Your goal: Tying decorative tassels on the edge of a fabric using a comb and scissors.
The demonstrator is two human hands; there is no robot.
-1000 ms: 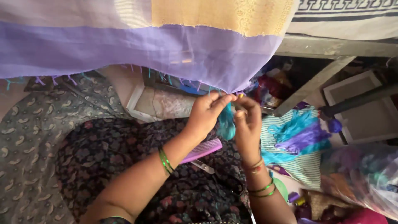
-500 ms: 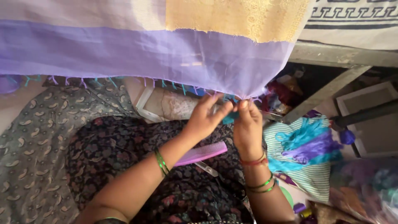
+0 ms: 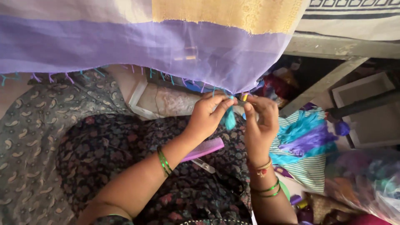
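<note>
Your left hand point(image 3: 208, 114) pinches teal tassel point(image 3: 229, 118) at lower edge of hanging purple cloth point(image 3: 137, 50); your right hand point(image 3: 260, 118) grips same hem beside it, fingers closed on threads; pink comb point(image 3: 204, 148) on lap; teal-purple tassel bundle point(image 3: 304, 137) at right.

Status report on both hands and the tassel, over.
Left hand pinching small teal thread tassel at lilac fabric's edge. Right hand pinched beside it. Pink plastic comb on lap, clear of hands.
</note>
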